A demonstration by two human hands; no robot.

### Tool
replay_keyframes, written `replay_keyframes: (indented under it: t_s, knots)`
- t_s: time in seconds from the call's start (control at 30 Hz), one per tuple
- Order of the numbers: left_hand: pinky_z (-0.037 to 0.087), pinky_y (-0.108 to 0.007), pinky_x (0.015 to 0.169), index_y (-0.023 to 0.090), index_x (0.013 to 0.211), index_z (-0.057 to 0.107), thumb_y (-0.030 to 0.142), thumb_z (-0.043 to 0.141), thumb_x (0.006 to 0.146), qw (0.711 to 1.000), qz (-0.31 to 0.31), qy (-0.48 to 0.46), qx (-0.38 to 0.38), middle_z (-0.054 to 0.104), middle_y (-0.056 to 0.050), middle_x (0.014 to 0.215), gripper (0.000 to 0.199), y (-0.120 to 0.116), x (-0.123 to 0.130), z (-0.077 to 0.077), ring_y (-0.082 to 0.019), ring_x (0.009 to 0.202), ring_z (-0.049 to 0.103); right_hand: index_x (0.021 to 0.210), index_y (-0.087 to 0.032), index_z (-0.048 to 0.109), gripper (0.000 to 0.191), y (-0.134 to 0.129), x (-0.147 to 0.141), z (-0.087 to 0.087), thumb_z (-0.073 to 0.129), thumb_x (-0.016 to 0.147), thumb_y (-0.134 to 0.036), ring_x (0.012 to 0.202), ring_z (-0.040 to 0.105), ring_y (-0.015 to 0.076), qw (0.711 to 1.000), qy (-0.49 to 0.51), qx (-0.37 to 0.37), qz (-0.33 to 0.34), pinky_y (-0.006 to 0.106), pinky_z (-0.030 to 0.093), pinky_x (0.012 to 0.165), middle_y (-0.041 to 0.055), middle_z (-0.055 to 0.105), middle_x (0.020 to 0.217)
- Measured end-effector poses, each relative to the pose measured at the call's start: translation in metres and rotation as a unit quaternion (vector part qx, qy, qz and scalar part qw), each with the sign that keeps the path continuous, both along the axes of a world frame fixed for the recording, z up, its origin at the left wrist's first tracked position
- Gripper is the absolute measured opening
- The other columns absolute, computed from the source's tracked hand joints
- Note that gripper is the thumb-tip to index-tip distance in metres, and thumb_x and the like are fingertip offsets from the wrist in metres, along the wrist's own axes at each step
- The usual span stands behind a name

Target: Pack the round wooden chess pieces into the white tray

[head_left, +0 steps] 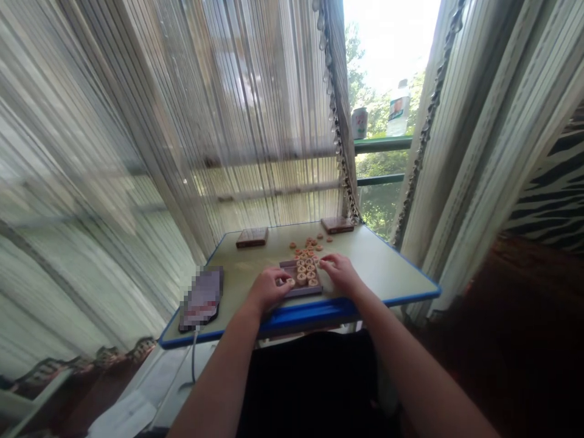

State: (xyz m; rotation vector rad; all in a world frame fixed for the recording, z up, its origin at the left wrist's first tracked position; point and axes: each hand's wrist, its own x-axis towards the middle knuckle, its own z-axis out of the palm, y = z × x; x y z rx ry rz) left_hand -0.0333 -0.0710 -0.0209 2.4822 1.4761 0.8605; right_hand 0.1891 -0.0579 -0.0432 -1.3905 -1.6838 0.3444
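Note:
A shallow box lies near the front edge of the table, with several round wooden pieces bearing characters laid out in its right part. My left hand rests over the box's left side, its fingers closed on a round piece. At the box's upper right corner is my right hand, thumb and fingertips together at a small piece that is partly hidden. Loose round pieces are scattered on the table behind the box.
Two flat brown boxes lie at the table's back edge. A blurred phone-like object with a cable is at the left. A can and a bottle stand on the window rail. Curtains hang behind the table.

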Motion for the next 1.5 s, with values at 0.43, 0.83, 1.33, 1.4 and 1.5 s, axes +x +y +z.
replay_keyframes:
  t_s: [0.43, 0.83, 1.33, 1.4, 1.5]
  knots:
    - [0.042, -0.03, 0.081, 0.02, 0.08, 0.074, 0.021, 0.054, 0.07, 1.0, -0.006, 0.024, -0.013, 0.068, -0.004, 0.082, 0.022, -0.001, 0.002, 0.002, -0.019, 0.084, 0.053, 0.085, -0.02, 0.067, 0.022, -0.01, 0.001, 0.001, 0.057, 0.075, -0.037, 0.106, 0.05, 0.0223, 0.999, -0.031, 0.016, 0.026, 0.038, 0.029, 0.099, 0.006, 0.066, 0.098]
    - [0.039, -0.031, 0.082, 0.019, 0.07, 0.073, 0.026, 0.051, 0.074, 1.0, -0.009, -0.019, 0.017, 0.065, -0.004, 0.077, 0.023, -0.004, 0.001, 0.005, -0.019, 0.083, 0.052, 0.096, -0.02, 0.067, 0.03, -0.018, 0.003, 0.004, 0.058, 0.072, -0.036, 0.124, 0.036, 0.0264, 0.996, -0.035, -0.029, 0.076, 0.043, 0.025, 0.105, 0.0086, 0.06, 0.114]
    - [0.036, -0.038, 0.091, 0.023, 0.06, 0.072, 0.02, 0.051, 0.067, 0.999, 0.002, 0.004, 0.037, 0.061, -0.002, 0.102, 0.023, -0.003, 0.0, 0.002, -0.023, 0.097, 0.045, 0.142, -0.02, 0.019, 0.103, -0.024, 0.004, 0.007, 0.072, 0.056, -0.04, 0.137, 0.003, 0.0254, 0.967, -0.082, -0.12, 0.211, 0.042, 0.015, 0.11, 0.0108, 0.021, 0.147]
    - [0.036, -0.038, 0.091, 0.023, 0.06, 0.072, 0.02, 0.052, 0.067, 0.999, -0.002, 0.003, 0.032, 0.061, -0.002, 0.103, 0.022, -0.004, 0.0, 0.002, -0.023, 0.097, 0.045, 0.142, -0.02, 0.019, 0.102, -0.024, 0.004, 0.007, 0.071, 0.057, -0.041, 0.137, 0.002, 0.0256, 0.966, -0.094, -0.121, 0.208, 0.042, 0.015, 0.11, 0.0107, 0.021, 0.147]
    - [0.036, -0.038, 0.092, 0.023, 0.059, 0.072, 0.019, 0.053, 0.066, 1.0, -0.003, -0.002, 0.03, 0.062, -0.002, 0.102, 0.021, -0.004, 0.0, 0.003, -0.023, 0.098, 0.045, 0.142, -0.023, 0.02, 0.101, -0.025, 0.005, 0.007, 0.071, 0.058, -0.041, 0.137, 0.002, 0.0269, 0.966, -0.096, -0.119, 0.206, 0.044, 0.015, 0.109, 0.0104, 0.023, 0.146]
